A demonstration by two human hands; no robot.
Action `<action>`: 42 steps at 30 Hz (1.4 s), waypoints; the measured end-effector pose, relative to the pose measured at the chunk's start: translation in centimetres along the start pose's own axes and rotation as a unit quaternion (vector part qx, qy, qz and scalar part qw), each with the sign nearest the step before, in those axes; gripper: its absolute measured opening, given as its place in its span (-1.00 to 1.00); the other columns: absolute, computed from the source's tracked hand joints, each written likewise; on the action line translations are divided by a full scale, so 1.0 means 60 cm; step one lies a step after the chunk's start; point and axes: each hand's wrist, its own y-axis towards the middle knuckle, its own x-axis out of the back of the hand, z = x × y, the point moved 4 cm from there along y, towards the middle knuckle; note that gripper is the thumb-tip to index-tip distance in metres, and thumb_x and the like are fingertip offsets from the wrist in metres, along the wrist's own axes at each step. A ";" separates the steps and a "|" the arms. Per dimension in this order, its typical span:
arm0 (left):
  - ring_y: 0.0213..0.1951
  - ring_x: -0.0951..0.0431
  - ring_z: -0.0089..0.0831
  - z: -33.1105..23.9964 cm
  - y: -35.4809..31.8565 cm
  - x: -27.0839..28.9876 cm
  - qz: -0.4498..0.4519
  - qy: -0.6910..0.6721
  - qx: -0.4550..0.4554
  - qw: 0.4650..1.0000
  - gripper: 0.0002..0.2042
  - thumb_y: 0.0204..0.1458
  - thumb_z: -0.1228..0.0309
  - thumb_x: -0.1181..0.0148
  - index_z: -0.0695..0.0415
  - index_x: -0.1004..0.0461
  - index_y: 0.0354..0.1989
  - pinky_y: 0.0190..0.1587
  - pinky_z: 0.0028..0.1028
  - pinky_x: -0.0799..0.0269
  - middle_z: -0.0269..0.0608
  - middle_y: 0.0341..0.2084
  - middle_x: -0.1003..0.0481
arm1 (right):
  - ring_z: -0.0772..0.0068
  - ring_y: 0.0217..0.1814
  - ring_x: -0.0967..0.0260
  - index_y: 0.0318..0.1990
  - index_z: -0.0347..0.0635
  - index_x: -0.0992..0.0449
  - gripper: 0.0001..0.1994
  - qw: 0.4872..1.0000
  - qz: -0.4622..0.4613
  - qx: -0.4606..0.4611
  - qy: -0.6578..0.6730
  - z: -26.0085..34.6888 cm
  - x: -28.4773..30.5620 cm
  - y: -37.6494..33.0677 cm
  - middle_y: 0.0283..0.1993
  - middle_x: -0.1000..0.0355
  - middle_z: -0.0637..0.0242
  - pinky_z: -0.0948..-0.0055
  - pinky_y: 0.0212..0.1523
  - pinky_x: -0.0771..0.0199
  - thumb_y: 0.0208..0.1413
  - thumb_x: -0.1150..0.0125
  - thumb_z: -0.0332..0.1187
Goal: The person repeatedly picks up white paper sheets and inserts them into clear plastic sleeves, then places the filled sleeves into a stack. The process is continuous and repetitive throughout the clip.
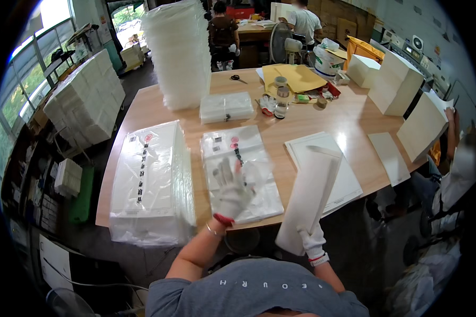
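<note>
White sheet (308, 203) gripped at its lower edge by gloved right hand (312, 240), closed on it; sheet stands tilted over the near tabletop edge (322, 119). Gloved left hand (231, 191), at 9 o'clock from the sheet, fingers spread open, lies flat on a clear plastic sleeve stack (240, 171). Flat white sheet pile (349, 179) just at 2 o'clock of the held sheet. Larger bagged stack (150, 182) at 9 o'clock of the left hand.
</note>
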 end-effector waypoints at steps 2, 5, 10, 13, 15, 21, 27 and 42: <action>0.15 -0.22 -0.16 0.054 0.028 -0.024 0.130 -0.038 0.149 0.980 -0.40 -0.12 0.30 -0.09 0.14 -0.14 0.16 0.13 -0.20 -0.16 0.13 0.12 -0.17 | 0.16 -0.13 -0.42 -0.15 -0.07 -0.47 -0.67 0.984 0.047 0.043 -0.165 0.025 0.014 -0.009 -0.12 -0.43 0.13 0.35 -0.11 -0.42 -0.19 -0.13 -0.40; -0.07 -0.37 -0.17 0.093 0.045 -0.086 0.168 -0.245 0.193 0.935 -0.50 -0.13 0.35 -0.11 0.20 -0.25 0.05 -0.17 -0.25 -0.35 0.08 -0.18 -0.38 | 0.12 -0.24 -0.42 -0.19 -0.03 -0.46 -0.71 0.924 0.111 0.208 -0.301 0.044 -0.016 0.014 -0.20 -0.44 0.18 0.26 -0.31 -0.45 -0.18 -0.12 -0.41; -0.42 -0.46 -0.25 -0.083 -0.059 -0.090 0.091 -0.172 -0.239 0.951 -0.54 -0.16 0.48 -0.13 0.21 -0.29 0.01 -0.34 -0.33 -0.39 -0.14 -0.51 -0.43 | 0.02 -0.31 -0.42 -0.23 -0.05 -0.45 -0.62 0.865 0.220 -0.001 -0.450 0.017 -0.112 0.104 -0.27 -0.43 0.15 0.15 -0.33 -0.42 -0.17 -0.22 -0.04; -0.38 -0.45 -0.16 -0.037 -0.052 -0.139 0.141 -0.187 -0.136 0.963 -0.51 -0.20 0.47 -0.13 0.20 -0.28 0.02 -0.34 -0.29 -0.38 -0.06 -0.45 -0.43 | 0.03 -0.16 -0.38 -0.11 -0.06 -0.37 -0.37 0.897 0.139 -0.071 -0.413 0.030 -0.115 0.146 -0.12 -0.35 0.12 0.17 -0.23 -0.41 -0.31 -0.31 0.14; -0.36 -0.47 -0.20 0.032 -0.051 -0.192 0.106 -0.139 -0.109 0.979 -0.50 -0.20 0.47 -0.12 0.18 -0.27 0.03 -0.34 -0.30 -0.38 -0.03 -0.42 -0.44 | 0.02 -0.13 -0.36 -0.08 -0.09 -0.34 -0.33 0.953 -0.006 -0.091 -0.289 0.015 -0.107 0.176 -0.06 -0.30 0.12 0.18 -0.17 -0.39 -0.31 -0.31 0.15; -0.19 -0.43 -0.20 0.128 -0.102 -0.248 0.021 0.105 -0.298 0.949 -0.56 -0.05 0.42 -0.01 0.04 -0.24 0.09 -0.17 -0.26 -0.37 -0.10 -0.23 -0.40 | -0.16 -0.12 -0.32 0.13 -0.13 -0.05 -0.48 0.928 0.087 -0.125 -0.340 -0.171 -0.196 0.324 -0.08 -0.31 -0.10 0.14 -0.09 -0.31 0.09 0.09 -0.06; -0.43 -0.47 -0.18 0.301 -0.093 -0.264 0.099 -0.070 0.233 0.965 -0.57 0.08 0.40 0.22 0.22 -0.12 0.16 -0.38 -0.17 -0.37 -0.06 -0.48 -0.41 | -0.26 0.03 -0.23 0.25 -0.10 0.07 -0.44 0.931 0.202 -0.038 -0.301 -0.180 -0.182 0.359 0.04 -0.22 -0.25 0.12 0.03 -0.22 0.16 0.18 -0.09; -0.48 -0.48 -0.10 0.102 -0.226 -0.042 0.293 0.092 0.230 0.923 -0.65 0.01 0.34 0.06 0.29 -0.14 -0.08 -0.64 -0.07 -0.26 0.07 -0.31 -0.32 | -0.03 0.28 0.00 0.29 -0.28 0.42 -0.30 0.961 0.256 -0.006 -0.102 -0.110 -0.111 0.133 0.29 0.10 -0.16 0.29 0.23 0.01 0.20 0.22 -0.12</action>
